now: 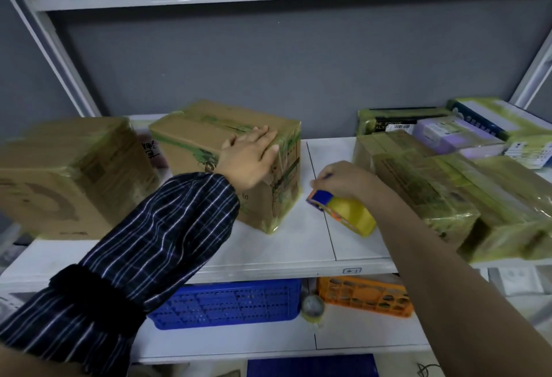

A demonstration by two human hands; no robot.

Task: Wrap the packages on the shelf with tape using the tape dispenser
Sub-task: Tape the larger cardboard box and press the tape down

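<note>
Shelf item: brown cardboard box w/ green print, part-wrapped in clear tape (209,155), on white metal shelf (298,245).
L hand (249,158) flat on box top near its right edge, fingers (265,137) spread, palm down, not gripping. R hand (343,179) just right of box, fingers curled tight round blue-and-orange tape dispenser w/ yellow roll (343,211), held above shelf. Right of R fingers: stack of tape-wrapped cartons (442,191). Left of L fingers: 2nd brown carton (65,176), blurred.
</note>
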